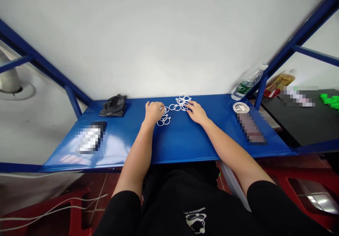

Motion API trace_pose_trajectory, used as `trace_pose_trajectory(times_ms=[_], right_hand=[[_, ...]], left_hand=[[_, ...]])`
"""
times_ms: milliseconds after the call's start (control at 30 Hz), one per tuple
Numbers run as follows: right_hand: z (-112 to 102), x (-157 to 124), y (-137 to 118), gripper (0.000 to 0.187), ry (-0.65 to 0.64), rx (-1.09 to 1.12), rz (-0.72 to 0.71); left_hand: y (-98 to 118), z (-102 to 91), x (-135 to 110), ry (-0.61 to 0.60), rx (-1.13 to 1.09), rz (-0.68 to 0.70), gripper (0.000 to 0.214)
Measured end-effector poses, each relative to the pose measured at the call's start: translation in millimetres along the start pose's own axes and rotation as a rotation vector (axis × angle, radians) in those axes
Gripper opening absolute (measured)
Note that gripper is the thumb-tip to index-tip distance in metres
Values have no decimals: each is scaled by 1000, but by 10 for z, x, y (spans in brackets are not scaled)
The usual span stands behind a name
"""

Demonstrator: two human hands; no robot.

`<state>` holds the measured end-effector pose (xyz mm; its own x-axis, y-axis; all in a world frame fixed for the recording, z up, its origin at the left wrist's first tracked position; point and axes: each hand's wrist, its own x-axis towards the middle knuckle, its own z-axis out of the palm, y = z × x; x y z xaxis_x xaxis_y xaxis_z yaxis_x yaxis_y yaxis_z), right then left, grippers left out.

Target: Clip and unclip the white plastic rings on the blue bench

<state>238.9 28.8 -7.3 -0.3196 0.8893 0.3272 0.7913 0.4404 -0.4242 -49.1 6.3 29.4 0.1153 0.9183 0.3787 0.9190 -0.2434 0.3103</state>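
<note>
On the blue table, white plastic rings with small knobs lie in two groups. My left hand (155, 112) is at the nearer left group of rings (163, 120), its fingers curled down and their tips at a ring's edge. Whether a ring is between those fingertips is hard to see. At the larger group of rings (182, 102), farther back, my right hand (197, 113) touches the right side with thumb and fingers apart. Several of these rings overlap, and one ring sticks out leftward towards my left hand.
A crumpled black plastic bag (113, 106) sits at the back left of the blue table (182, 147). A water bottle (249, 82) leans against the right frame, with a coiled white strap (241, 107) before it. Blurred items lie at both sides. Blue metal bars flank the table.
</note>
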Motion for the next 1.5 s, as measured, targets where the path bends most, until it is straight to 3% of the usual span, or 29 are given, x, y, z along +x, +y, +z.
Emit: trace_pose_trajectory(times_ms=[100,300,533,800,967,1267,1500], right_hand=[[8,0,-21,34,-3,-5,-2],[-7,2,-37,21,14,53,47],[-24,-9,-20,16,84,206,50],[-133,-24,-172,18,305,359,34],[-191,-66,-293,21,370,417,58],[-22,-95,-314,45,216,795,44],[-120,-133,-429,31,139,779,59]], left_hand=[[65,26,-13,-58,4,-4,16],[291,83,-70,-22,48,49,23],[564,263,-162,-187,117,188,32],[671,278,-158,-99,185,194,22],[755,329,-171,-131,98,299,48],[690,158,-151,114,-116,288,31],[652,218,-130,130,-185,286,24]])
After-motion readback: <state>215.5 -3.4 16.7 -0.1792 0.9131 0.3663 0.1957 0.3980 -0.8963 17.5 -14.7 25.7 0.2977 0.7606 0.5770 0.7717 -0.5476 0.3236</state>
